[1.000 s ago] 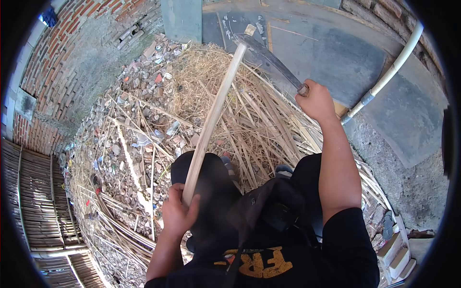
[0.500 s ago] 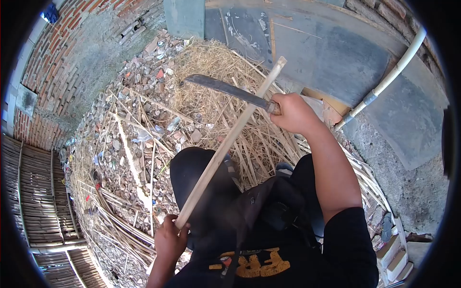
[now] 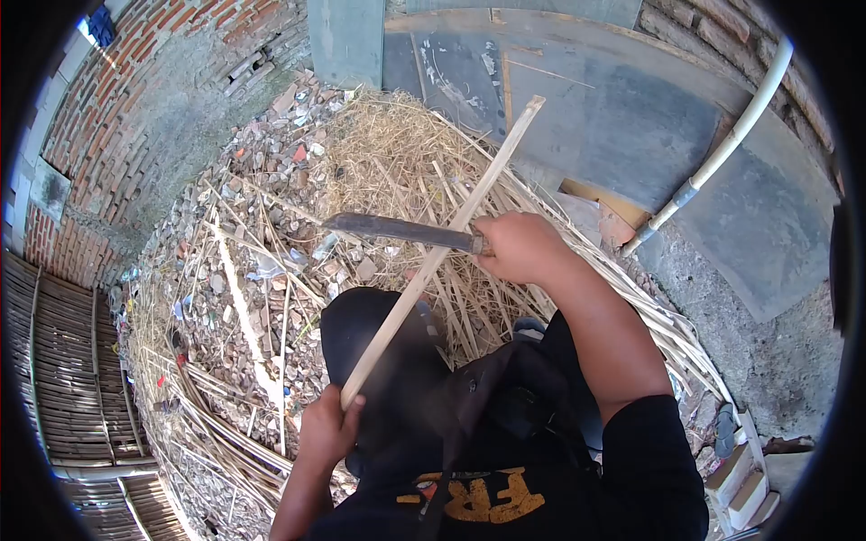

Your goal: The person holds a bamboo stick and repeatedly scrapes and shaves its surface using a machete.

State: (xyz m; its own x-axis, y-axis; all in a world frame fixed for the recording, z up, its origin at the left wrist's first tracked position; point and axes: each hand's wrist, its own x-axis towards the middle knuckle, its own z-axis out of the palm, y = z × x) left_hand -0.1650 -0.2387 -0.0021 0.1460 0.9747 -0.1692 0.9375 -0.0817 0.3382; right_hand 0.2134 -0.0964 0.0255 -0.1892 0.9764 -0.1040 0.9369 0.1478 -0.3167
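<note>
A long pale wooden strip [image 3: 442,252] slants from lower left to upper right above my knees. My left hand [image 3: 327,426] is closed round its lower end. My right hand [image 3: 519,245] is closed round the handle of a machete [image 3: 397,228]. The dark blade points left and crosses the strip a little above its middle, close by my right hand. Whether blade and strip touch I cannot tell. Straw-like shavings [image 3: 383,144] and many thin strips lie on the ground beyond my knees.
Rubble [image 3: 280,135] covers the ground at the left, below a brick wall [image 3: 144,99]. A bamboo screen [image 3: 68,361] stands at far left. Grey panels [image 3: 613,117] lean at the back, with a white pipe [image 3: 740,131] at the right. Bricks [image 3: 747,500] lie at lower right.
The machete came from the strip's top end down toward its middle, its blade swinging round to point left. The strip's upper end has shifted right. Both hands keep their hold.
</note>
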